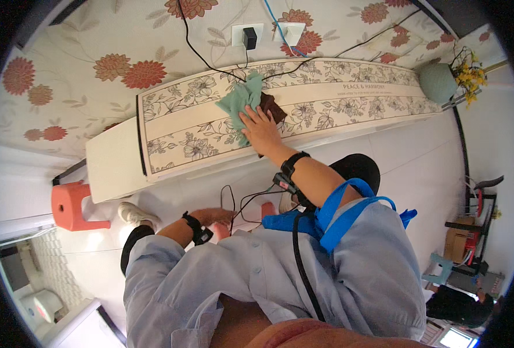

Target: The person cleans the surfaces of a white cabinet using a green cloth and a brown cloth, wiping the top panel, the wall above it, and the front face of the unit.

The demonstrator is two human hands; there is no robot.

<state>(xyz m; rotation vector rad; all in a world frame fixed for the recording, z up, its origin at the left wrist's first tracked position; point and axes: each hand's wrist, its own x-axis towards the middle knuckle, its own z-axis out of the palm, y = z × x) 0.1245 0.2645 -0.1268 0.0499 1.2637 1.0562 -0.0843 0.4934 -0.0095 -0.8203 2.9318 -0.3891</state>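
Observation:
My right hand (261, 130) lies palm down on a bunched green cloth (239, 98), holding it against the flower-patterned cover (170, 117) of a long, low cabinet. A dark brown cloth (273, 108) sits beside its fingers, partly under the green one. My left hand (215, 216) is low, close to my body and above the floor, beside thin black cables (250, 201). Its fingers are blurred and partly hidden, so what it touches cannot be told. Both wrists wear black straps with small devices. A blue strap or bag (342, 209) hangs at my right arm.
A cream side panel (113, 161) and a red plastic stool (67, 206) stand at the left. Cables run over the cover from wall sockets (247, 35). A green vase (437, 82) with yellow flowers stands at the right end. Another person (459, 304) is at lower right.

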